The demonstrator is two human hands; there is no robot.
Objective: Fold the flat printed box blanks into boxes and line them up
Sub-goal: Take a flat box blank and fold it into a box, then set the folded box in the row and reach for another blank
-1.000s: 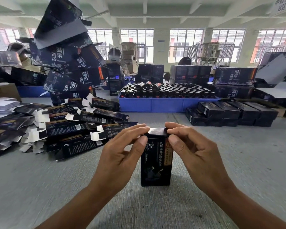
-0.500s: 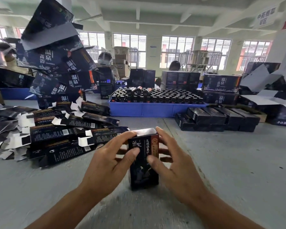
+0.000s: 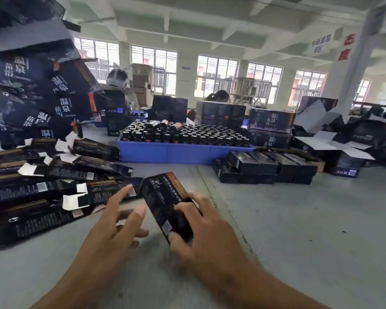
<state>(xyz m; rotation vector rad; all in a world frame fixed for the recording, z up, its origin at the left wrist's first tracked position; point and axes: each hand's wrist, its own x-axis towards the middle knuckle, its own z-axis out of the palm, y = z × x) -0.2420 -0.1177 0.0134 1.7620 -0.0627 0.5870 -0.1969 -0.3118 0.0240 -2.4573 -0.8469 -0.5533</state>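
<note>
folded box (image 3: pixel 165 206), dark with gold and red print, is tilted with its top end leaning away and to the left, held above the grey table (image 3: pixel 310 230) in the right hand (image 3: pixel 201 233); the fingers curl over its right edge and the thumb presses near its lower end, so the grip is closed round the box. left hand (image 3: pixel 112 233) is just beside it with fingers spread and loose, holding nothing, its forefinger stretched towards the pile of flat box blanks (image 3: pixel 42 188) that lies fanned out on the left of the table, white tabs showing among the dark card. whether the left fingertips touch the box or the blanks cannot be told through the blur. row of finished boxes (image 3: pixel 265 168) lies side by side on the table further back on the right, well apart from the hands. blue tray (image 3: pixel 183 152) packed with dark bottles (image 3: pixel 187 134) sits behind the blanks, between them and the row. larger printed cartons (image 3: pixel 270 123) stand stacked behind the tray, and more big dark cartons (image 3: pixel 38 85) tower at the far left. a person's head (image 3: pixel 218 95) shows behind the cartons in the middle distance, in front of the windows
</note>
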